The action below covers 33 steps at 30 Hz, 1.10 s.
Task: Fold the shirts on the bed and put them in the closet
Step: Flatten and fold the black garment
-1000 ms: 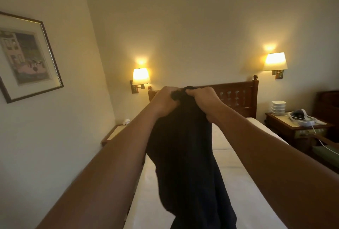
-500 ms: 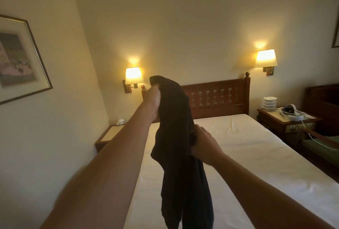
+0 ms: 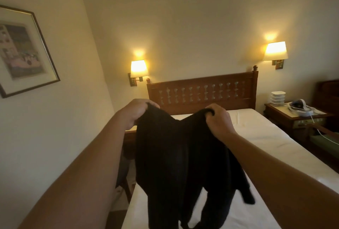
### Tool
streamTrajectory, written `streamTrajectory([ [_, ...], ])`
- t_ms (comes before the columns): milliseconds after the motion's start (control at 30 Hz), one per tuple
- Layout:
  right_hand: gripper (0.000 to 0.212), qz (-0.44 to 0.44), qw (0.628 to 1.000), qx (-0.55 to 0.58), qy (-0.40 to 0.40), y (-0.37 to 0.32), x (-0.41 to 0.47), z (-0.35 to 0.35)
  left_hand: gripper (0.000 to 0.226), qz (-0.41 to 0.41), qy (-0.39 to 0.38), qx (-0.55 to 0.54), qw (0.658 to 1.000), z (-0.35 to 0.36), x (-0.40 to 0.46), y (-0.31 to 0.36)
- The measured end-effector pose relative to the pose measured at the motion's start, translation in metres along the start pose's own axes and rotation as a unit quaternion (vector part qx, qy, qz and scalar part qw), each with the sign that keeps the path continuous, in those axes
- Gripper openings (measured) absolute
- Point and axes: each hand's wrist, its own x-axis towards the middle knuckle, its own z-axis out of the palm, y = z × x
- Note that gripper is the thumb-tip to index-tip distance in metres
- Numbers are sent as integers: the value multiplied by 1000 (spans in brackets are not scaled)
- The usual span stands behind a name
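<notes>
**Black shirt held up over a white bed**

White sheeting covers the long single bed (image 3: 266, 137), the largest thing in the room, which runs from the near edge of the view up to a dark carved wooden headboard (image 3: 201, 91) against the far wall. In front of it hangs the black fabric shirt (image 3: 174, 155), lifted clear above the mattress and blocking the sight of the bed's middle and its near left edge; its lower hem drops out of the bottom of the view and one sleeve trails off to the right. The left hand (image 3: 134, 113) grips the shirt's upper left corner with fingers curled over the cloth, and the right hand (image 3: 218, 120) pinches and holds the upper right corner the same way, the cloth sagging between them.

On the left wall hangs a dark-framed picture with a pale mat (image 3: 23, 50). Beyond the bed's right edge stands a brown wooden nightstand (image 3: 293, 120), and on its top a stack of white square dishes (image 3: 278, 97) sits near the back left corner, with a white headset (image 3: 299, 105) and its cable beside it. Two lit wall lamps with cream shades glow above the headboard's corners, the left lamp (image 3: 138, 68) and the right lamp (image 3: 275, 50).
</notes>
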Motion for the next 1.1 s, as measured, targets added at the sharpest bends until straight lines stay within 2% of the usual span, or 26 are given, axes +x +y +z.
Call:
streamTrajectory([
  [100, 20, -70, 993, -88, -32, -14, 7, -4, 42, -53, -137, 169, 975, 7, -3, -1],
  [167, 16, -99, 985, -134, -45, -22, 9, -8, 56, -105, -248, 209, 940, 19, -10, 4],
  [233, 12, -121, 975, -177, -51, -28, 10, -13, 69, -114, -296, 218, 923, 41, -12, 8],
  [300, 8, -139, 967, -208, -54, -30, 10, -17, 91, -80, -276, 211, 934, 73, -15, 10],
  [333, 8, -147, 963, -218, -51, -30, 9, -20, 96, -54, -241, 205, 947, 92, -17, 10],
  [400, 9, -154, 958, -239, -46, -25, 6, -29, 74, 1, -110, 208, 972, 135, -22, 0],
  [467, 15, -156, 951, -262, -44, -14, 3, -42, 52, 61, 37, 267, 961, 170, -27, -12],
  [500, 20, -160, 947, -274, -42, -9, 1, -46, 46, 94, 77, 294, 948, 180, -29, -17],
  [567, 24, -160, 942, -291, -43, 12, -2, -62, 38, 126, 56, 277, 951, 200, -26, -21],
  [633, 27, -145, 943, -296, -49, 33, -5, -73, 34, 125, -32, 201, 971, 207, -25, -24],
  [700, 33, -127, 944, -299, -59, 56, -6, -85, 34, 118, -65, 119, 984, 215, -27, -29],
  [867, 43, -120, 941, -298, -105, 90, -11, -97, 31, 49, -61, -32, 996, 229, -37, -47],
  [967, 44, -138, 936, -295, -133, 97, -13, -97, 24, 6, -20, -163, 986, 233, -47, -49],
  [1033, 44, -149, 926, -300, -176, 98, -18, -97, 20, 17, 27, -137, 990, 231, -53, -43],
  [1100, 37, -155, 912, -310, -218, 102, -25, -98, 22, 76, 51, -21, 996, 222, -57, -36],
])
